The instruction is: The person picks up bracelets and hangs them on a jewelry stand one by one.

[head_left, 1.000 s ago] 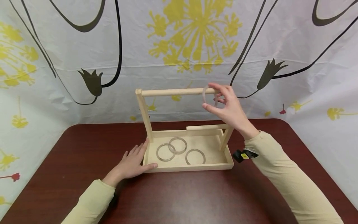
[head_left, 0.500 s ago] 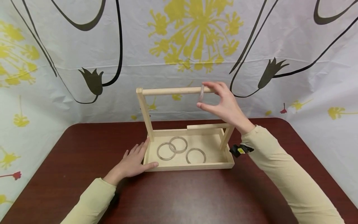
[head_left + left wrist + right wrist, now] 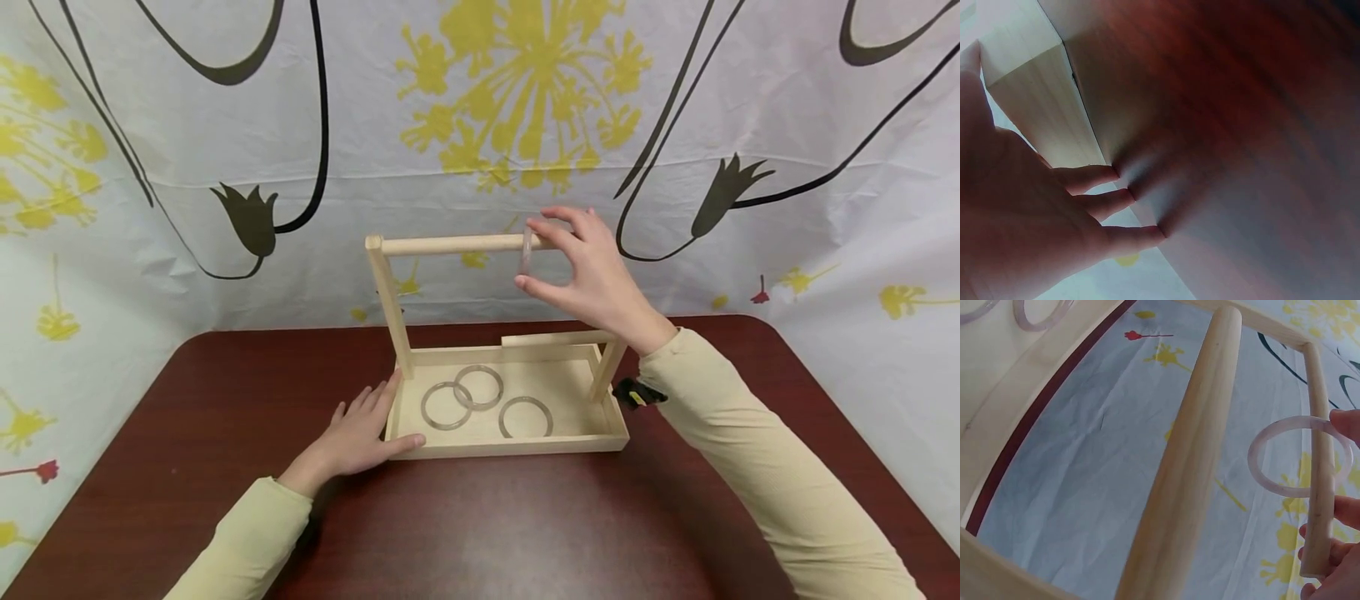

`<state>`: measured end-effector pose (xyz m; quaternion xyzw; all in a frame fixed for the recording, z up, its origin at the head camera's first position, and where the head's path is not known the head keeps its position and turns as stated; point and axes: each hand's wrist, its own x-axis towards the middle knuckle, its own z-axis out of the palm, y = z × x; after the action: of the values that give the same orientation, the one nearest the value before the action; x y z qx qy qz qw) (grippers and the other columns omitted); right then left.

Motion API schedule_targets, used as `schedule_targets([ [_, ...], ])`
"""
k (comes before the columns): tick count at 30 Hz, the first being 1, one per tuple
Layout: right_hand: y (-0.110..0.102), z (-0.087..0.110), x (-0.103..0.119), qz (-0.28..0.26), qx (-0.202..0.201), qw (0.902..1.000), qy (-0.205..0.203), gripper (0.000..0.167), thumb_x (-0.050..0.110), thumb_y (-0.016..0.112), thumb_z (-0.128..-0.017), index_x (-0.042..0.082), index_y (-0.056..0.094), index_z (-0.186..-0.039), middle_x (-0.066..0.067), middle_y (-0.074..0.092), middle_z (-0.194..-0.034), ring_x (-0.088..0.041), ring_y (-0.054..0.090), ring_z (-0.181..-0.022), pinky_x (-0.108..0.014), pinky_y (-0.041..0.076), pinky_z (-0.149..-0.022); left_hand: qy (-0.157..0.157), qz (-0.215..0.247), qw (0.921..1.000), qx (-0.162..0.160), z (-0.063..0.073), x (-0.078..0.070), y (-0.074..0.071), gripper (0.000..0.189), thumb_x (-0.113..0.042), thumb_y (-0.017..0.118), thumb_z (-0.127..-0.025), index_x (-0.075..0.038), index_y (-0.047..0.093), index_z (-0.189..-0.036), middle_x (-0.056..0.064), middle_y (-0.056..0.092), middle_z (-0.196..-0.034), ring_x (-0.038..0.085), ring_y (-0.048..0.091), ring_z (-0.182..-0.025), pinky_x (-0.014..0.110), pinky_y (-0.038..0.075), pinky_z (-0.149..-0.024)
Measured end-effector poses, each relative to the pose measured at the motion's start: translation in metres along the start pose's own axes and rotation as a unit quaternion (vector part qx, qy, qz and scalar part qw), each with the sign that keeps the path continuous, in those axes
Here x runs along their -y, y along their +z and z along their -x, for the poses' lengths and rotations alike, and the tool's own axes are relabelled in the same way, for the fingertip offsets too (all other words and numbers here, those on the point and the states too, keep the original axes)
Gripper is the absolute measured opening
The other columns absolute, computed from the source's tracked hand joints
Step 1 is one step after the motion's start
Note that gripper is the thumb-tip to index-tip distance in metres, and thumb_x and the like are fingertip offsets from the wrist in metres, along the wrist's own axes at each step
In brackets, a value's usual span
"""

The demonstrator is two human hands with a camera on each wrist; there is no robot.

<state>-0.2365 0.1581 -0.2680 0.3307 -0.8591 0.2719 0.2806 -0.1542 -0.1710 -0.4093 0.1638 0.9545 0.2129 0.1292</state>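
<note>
My right hand [image 3: 592, 275] pinches a pale translucent bangle [image 3: 526, 252] between thumb and fingers. The right wrist view shows that bangle [image 3: 1254, 455] encircling the upper wooden rod [image 3: 1320, 519], near its free end. In the head view the rod [image 3: 450, 244] runs right from a tall post at the left of a wooden tray [image 3: 510, 448]. Against the tray's left end lies my left hand [image 3: 356, 433], fingers extended and thumb over the front corner. In the left wrist view, several fingertips [image 3: 1147, 234] touch the tabletop.
Inside the tray lie an overlapping pair of bangles, the left one [image 3: 446, 427] and the rear one [image 3: 478, 368], plus a separate bangle [image 3: 525, 400]. A shorter post at right carries a lower rod [image 3: 555, 340] pointing left. Behind the table [image 3: 480, 533] hangs a patterned cloth [image 3: 337, 283].
My right hand has moved left along the upper rod with the bangle, which turned from facing the camera to nearly edge-on. The left hand stays in place.
</note>
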Motion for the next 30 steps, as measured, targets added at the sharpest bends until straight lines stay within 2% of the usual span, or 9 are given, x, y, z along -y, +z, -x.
schedule_targets([
  [5, -0.001, -0.002, 0.004, 0.048, 0.009, 0.9986, -0.021, 0.061, 0.033, 0.079, -0.08, 0.004, 0.06, -0.13, -0.017, 0.05, -0.132, -0.032, 0.043, -0.125, -0.051, 0.011, -0.113, -0.002, 0.0, 1.0, 0.0, -0.001, 0.001, 0.001, 0.105, -0.069, 0.053, -0.086, -0.011, 0.002, -0.156, 0.026, 0.023, -0.153, 0.046, 0.018, -0.14, 0.072, 0.013, -0.102],
  [11, 0.0, -0.005, 0.008, 0.09, 0.02, 0.9952, -0.035, 0.061, 0.039, 0.074, -0.084, 0.002, 0.059, -0.13, -0.017, 0.051, -0.131, -0.033, 0.044, -0.124, -0.05, 0.013, -0.113, -0.004, -0.003, 1.0, -0.002, 0.0, -0.001, 0.001, 0.106, -0.07, 0.053, -0.085, -0.01, 0.002, -0.156, 0.026, 0.023, -0.153, 0.046, 0.019, -0.14, 0.072, 0.013, -0.101],
  [20, 0.005, -0.011, 0.015, 0.092, 0.036, 0.9942, -0.043, 0.061, 0.038, 0.073, -0.085, 0.0, 0.058, -0.13, -0.017, 0.052, -0.127, -0.035, 0.046, -0.122, -0.049, 0.016, -0.113, -0.013, -0.01, 0.9998, -0.005, 0.0, 0.0, 0.002, 0.106, -0.071, 0.053, -0.085, -0.011, 0.002, -0.157, 0.026, 0.023, -0.153, 0.046, 0.018, -0.14, 0.071, 0.013, -0.102],
  [30, 0.014, -0.022, 0.025, 0.093, 0.049, 0.9939, -0.033, 0.064, 0.043, 0.076, -0.082, -0.001, 0.057, -0.125, -0.016, 0.056, -0.123, -0.032, 0.048, -0.119, -0.045, 0.013, -0.114, -0.002, -0.002, 1.0, -0.006, 0.001, 0.0, 0.002, 0.104, -0.069, 0.054, -0.086, -0.012, 0.003, -0.157, 0.026, 0.024, -0.153, 0.046, 0.019, -0.14, 0.072, 0.014, -0.101],
])
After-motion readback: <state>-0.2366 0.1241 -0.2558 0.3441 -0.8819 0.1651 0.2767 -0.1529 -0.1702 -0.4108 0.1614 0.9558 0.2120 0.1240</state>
